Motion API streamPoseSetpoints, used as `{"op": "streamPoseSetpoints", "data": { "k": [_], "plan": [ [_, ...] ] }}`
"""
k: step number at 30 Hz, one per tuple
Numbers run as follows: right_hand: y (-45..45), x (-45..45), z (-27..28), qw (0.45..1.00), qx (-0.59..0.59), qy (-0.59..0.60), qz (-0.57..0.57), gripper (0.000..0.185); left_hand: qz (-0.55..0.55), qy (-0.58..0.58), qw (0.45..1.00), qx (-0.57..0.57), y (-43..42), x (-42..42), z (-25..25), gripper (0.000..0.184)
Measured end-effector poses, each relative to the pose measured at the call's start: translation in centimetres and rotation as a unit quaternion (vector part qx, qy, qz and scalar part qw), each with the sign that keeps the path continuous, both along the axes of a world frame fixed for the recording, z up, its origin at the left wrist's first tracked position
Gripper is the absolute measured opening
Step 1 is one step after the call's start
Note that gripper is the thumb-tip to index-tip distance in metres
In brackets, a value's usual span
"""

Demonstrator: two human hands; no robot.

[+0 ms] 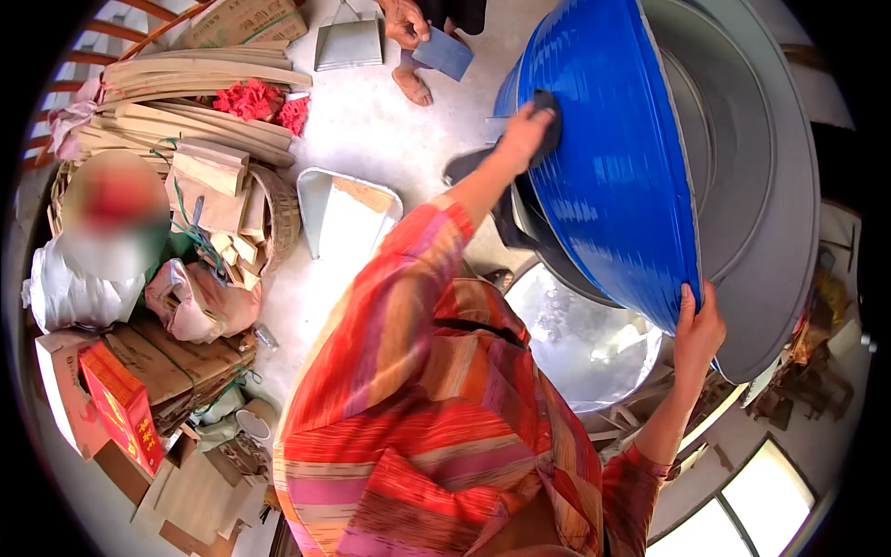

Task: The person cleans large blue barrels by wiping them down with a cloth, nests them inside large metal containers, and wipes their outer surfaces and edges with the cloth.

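A large blue bowl-shaped metal vessel [603,158] stands tilted on its side, its glossy blue outer face toward me. My left hand [526,133] is closed on a dark cloth [549,128] and presses it against the blue surface near the far left edge. My right hand [699,327] grips the near rim, thumb on the blue side and fingers around the edge. Directly behind is a big grey round pan [789,186]. Below the blue vessel sits a shiny metal basin [580,348], partly covered by it; bright reflections obscure what it holds.
At the top, another person's hand [405,20] holds a blue-grey flat piece [445,54] beside a metal dustpan [349,44]. A second scoop-like pan [345,215] lies on the floor. Wood strips [186,79], a basket [281,209], bags and a red box [122,406] crowd the left.
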State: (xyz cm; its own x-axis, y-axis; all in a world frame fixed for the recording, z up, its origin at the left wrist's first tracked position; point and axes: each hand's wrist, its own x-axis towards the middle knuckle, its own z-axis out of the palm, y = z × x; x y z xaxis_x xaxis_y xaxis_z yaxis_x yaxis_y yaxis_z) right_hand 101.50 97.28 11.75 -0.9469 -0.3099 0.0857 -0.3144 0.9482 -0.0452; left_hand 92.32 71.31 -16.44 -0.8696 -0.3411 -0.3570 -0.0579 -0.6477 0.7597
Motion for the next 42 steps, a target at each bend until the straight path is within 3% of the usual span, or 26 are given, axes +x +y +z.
{"op": "streamPoseSetpoints", "data": {
  "k": [1, 3, 4, 5, 9, 11, 12, 13, 14, 15, 18, 19, 21, 22, 24, 25, 27, 29, 31, 33, 35, 36, 37, 39, 40, 42],
  "plan": [
    [-0.1, -0.1, 0.2, 1.0, 0.01, -0.003, -0.002, 0.025, 0.014, -0.034, 0.981, -0.192, 1.5, -1.1, -1.7, 0.047],
    [0.5, -0.3, 0.0, 1.0, 0.005, -0.007, -0.009, 0.025, 0.06, -0.048, 0.951, -0.299, 3.9, 0.8, -0.8, 0.054],
    [0.8, -0.3, -0.2, 1.0, -0.003, -0.016, -0.022, 0.025, 0.023, -0.044, 0.972, -0.228, 4.3, 2.3, 0.4, 0.055],
    [0.7, -0.3, -0.2, 1.0, -0.004, -0.018, -0.022, 0.025, 0.025, -0.023, 0.951, -0.307, 4.7, 3.6, 0.5, 0.055],
    [0.6, 0.0, -0.2, 1.0, -0.024, -0.016, -0.007, 0.026, -0.145, -0.073, 0.927, -0.338, 0.8, 4.7, 2.6, 0.044],
    [0.2, -0.1, 0.3, 0.999, -0.003, -0.037, -0.031, 0.027, -0.1, -0.061, 0.984, -0.136, -1.9, 3.0, 0.0, 0.032],
    [0.2, -0.3, 0.3, 0.999, -0.003, -0.033, -0.032, 0.027, -0.059, -0.031, 0.997, 0.039, -4.6, 3.5, 3.2, 0.028],
    [0.3, -0.4, 0.2, 0.999, -0.007, -0.031, -0.028, 0.027, 0.007, -0.023, 0.984, 0.174, -6.3, 3.3, 3.1, 0.024],
    [0.4, -0.4, 0.1, 0.999, -0.011, -0.03, -0.023, 0.026, 0.06, 0.004, 0.994, 0.096, -8.0, 3.1, 2.7, 0.024],
    [0.4, -0.3, 0.1, 0.999, -0.013, -0.03, -0.025, 0.026, 0.069, -0.005, 0.992, 0.11, -9.0, 3.5, 3.0, 0.024],
    [0.3, -0.1, 0.0, 0.999, -0.001, -0.029, -0.017, 0.026, -0.004, -0.006, 1.0, 0.005, -7.0, 2.5, 2.2, 0.029],
    [0.4, -0.1, 0.0, 1.0, 0.001, -0.024, -0.016, 0.025, -0.048, -0.012, 0.996, -0.078, -5.1, 1.6, 0.1, 0.036],
    [0.5, 0.0, 0.1, 1.0, 0.008, -0.017, -0.019, 0.025, -0.15, -0.02, 0.926, -0.347, -1.6, 1.5, 0.0, 0.045],
    [0.5, 0.1, 0.2, 0.999, -0.003, -0.034, -0.031, 0.025, -0.151, -0.018, 0.927, -0.343, -0.8, 2.1, 0.2, 0.045],
    [0.4, -0.2, 0.3, 0.998, -0.019, -0.048, -0.038, 0.025, -0.223, -0.036, 0.827, -0.514, -0.8, 2.6, 1.5, 0.05],
    [0.5, -0.2, 0.2, 0.999, -0.012, -0.039, -0.032, 0.025, -0.224, -0.038, 0.825, -0.517, -2.2, 2.6, 2.0, 0.05],
    [0.6, 0.1, 0.1, 0.999, -0.007, -0.035, -0.03, 0.025, -0.34, 0.0, 0.888, -0.311, -6.3, 3.3, 3.3, 0.043],
    [0.3, 0.1, 0.3, 1.0, 0.005, -0.023, -0.016, 0.025, -0.218, -0.019, 0.947, -0.236, -10.1, 3.4, 0.9, 0.04],
    [0.0, 0.1, 0.3, 1.0, 0.003, -0.013, -0.01, 0.026, -0.104, -0.033, 0.989, -0.103, -13.5, 4.6, 2.5, 0.038],
    [-0.1, 0.1, 0.4, 1.0, 0.003, -0.007, 0.003, 0.026, -0.047, -0.039, 0.993, -0.099, -15.4, 5.9, 5.0, 0.034],
    [-0.2, -0.1, 0.6, 1.0, 0.013, -0.013, 0.001, 0.025, -0.048, -0.057, 0.984, -0.159, -15.9, 5.9, 4.2, 0.037],
    [-0.2, -0.1, 0.5, 1.0, 0.012, -0.013, 0.001, 0.025, -0.133, -0.035, 0.935, -0.327, -15.3, 5.9, 5.4, 0.039],
    [-0.2, -0.1, 0.5, 1.0, 0.005, -0.011, 0.005, 0.024, -0.214, -0.011, 0.849, -0.483, -14.6, 5.7, 6.0, 0.041],
    [-0.2, 0.0, 0.6, 1.0, -0.001, -0.011, 0.011, 0.023, -0.278, 0.043, 0.779, -0.56, -12.0, 4.2, 5.3, 0.043],
    [-0.3, 0.0, 0.7, 1.0, 0.002, -0.023, -0.004, 0.023, -0.258, 0.152, 0.753, -0.586, -10.9, 2.9, 2.6, 0.043],
    [-0.3, -0.1, 0.7, 0.999, 0.008, -0.033, -0.018, 0.022, -0.273, 0.195, 0.648, -0.684, -8.9, 0.9, -0.1, 0.04]
  ]
}}
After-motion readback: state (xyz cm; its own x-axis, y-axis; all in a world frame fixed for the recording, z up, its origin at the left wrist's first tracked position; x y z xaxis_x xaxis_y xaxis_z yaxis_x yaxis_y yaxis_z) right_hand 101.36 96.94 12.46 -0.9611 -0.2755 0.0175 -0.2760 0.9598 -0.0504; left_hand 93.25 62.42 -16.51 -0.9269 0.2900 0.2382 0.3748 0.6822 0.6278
